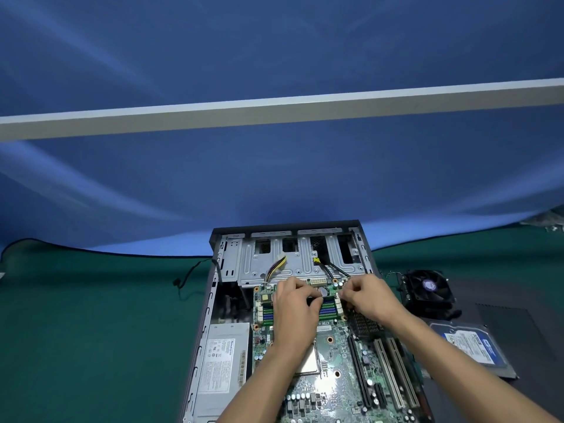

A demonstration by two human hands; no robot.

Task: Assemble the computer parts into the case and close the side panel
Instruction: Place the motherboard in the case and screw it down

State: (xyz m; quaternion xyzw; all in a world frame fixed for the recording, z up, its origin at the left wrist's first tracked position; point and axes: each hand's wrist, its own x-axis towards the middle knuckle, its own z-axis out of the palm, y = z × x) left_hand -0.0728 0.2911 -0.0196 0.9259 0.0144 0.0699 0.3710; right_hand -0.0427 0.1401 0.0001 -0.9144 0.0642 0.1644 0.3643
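Observation:
The open dark computer case (210, 303) lies flat on the green mat (91, 325), with the green motherboard (334, 355) inside it. Both my hands are over the memory slots (328, 309) at the board's far end. My left hand (293, 309) curls its fingers over the left end of a dark memory module (317, 300). At the module's right end, the fingertips of my right hand (367, 297) pinch it by the white slot latch. The hands hide most of the module. The bare processor (308, 363) shows beside my left wrist.
A grey power supply (219, 364) fills the case's left side, and a metal drive cage (265, 264) with loose cables sits at the far end. Right of the case lie a black cooler fan (427, 288), a blue-labelled hard drive (470, 346) and a dark panel (518, 328).

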